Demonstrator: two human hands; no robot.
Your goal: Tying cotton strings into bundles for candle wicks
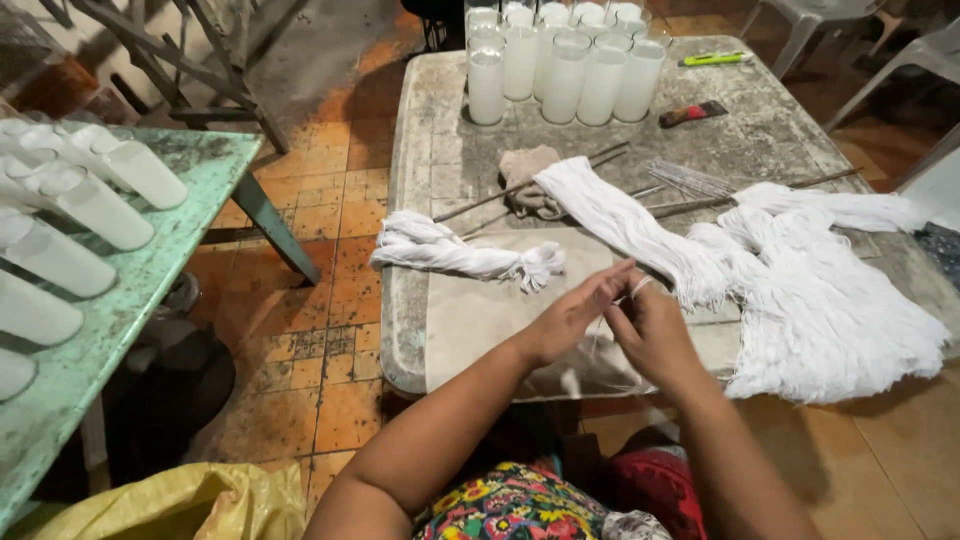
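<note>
My left hand [572, 318] and right hand [648, 330] are pinching a white string [640, 287] together at the table's [440, 160] near edge. White string bundles [800, 290] are lying along its right edge.

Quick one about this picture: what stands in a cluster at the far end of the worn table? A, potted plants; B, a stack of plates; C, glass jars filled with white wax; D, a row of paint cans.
C: tall clear glass jars filled with white wax stand grouped at the far end of the table, beyond the white string bundles and both hands.

Left hand [570, 318], right hand [652, 335] touching, fingers pinched.
</note>
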